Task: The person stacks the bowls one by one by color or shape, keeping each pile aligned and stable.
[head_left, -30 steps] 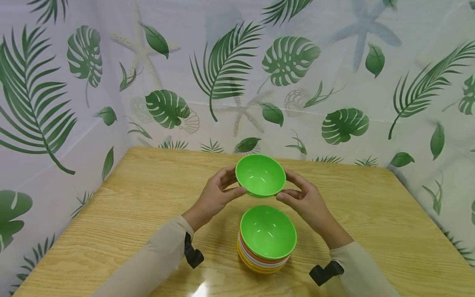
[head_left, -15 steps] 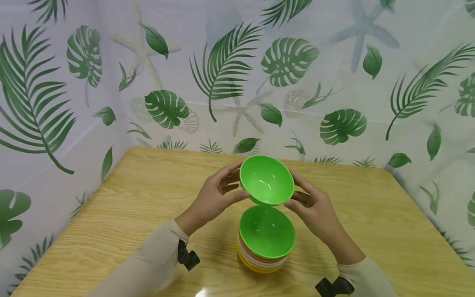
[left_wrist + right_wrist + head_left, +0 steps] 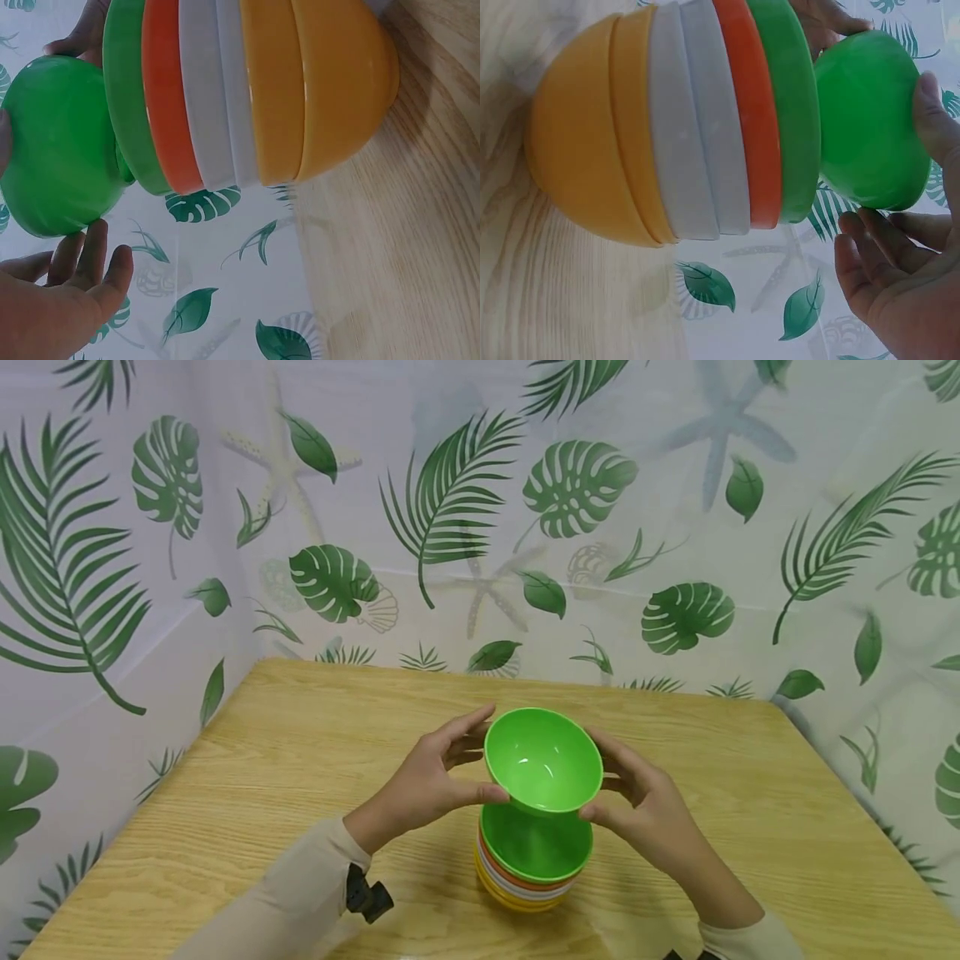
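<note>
Both hands hold a green bowl (image 3: 543,758) by its sides, tilted toward the head camera, just above a stack of bowls. My left hand (image 3: 431,781) has its thumb at the near rim and fingers along the bowl's left side. On the right side my right hand (image 3: 648,806) grips in the same way. Under it the stack's top is another green bowl (image 3: 536,852), with an orange bowl (image 3: 754,112), white bowls (image 3: 697,127) and yellow bowls (image 3: 592,135) below. In the left wrist view the lifted bowl (image 3: 64,150) overlaps the stack's green rim.
The stack stands upright on a wood-grain table (image 3: 315,735). Behind it and at both sides hang white sheets (image 3: 480,510) printed with green leaves and starfish. Each sleeve carries a black wrist camera, such as the left one (image 3: 367,897).
The held green bowl has come down and nearer, so it now overlaps the far rim of the stack. Both hands moved with it, still gripping its sides.
</note>
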A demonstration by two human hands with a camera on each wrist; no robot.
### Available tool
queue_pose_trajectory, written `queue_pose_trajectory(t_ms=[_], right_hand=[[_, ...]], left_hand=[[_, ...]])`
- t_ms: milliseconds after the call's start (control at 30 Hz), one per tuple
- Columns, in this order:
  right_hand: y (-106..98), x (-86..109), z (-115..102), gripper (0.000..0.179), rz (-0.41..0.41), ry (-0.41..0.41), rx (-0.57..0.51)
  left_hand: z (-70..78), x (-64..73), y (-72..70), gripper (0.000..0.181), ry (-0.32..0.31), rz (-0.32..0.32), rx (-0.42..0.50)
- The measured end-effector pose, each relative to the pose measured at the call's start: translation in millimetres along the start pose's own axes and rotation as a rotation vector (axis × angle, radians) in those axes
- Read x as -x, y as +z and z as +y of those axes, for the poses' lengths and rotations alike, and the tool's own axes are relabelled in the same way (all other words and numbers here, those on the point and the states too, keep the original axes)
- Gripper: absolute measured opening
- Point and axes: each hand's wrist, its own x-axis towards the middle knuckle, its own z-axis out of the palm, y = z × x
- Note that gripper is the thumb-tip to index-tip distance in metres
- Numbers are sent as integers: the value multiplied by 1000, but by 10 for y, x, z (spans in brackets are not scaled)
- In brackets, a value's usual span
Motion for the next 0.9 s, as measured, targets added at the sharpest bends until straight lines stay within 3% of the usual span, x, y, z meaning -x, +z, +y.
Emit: queue_pose_trajectory(t_ms=[167, 333, 500, 900], right_hand=[[-40, 80, 14, 78, -40, -13, 14], [-51, 143, 21, 78, -47, -7, 30], [-42, 205, 30, 78, -60, 31, 67], [40, 297, 78, 74, -82, 43, 101]], left_hand=[[-14, 42, 30, 88, 21, -55, -18], [-1, 64, 58, 81, 1, -87, -40], [-5, 97, 72, 85, -35, -120, -70], [-148, 231, 120, 88, -167, -142, 9]])
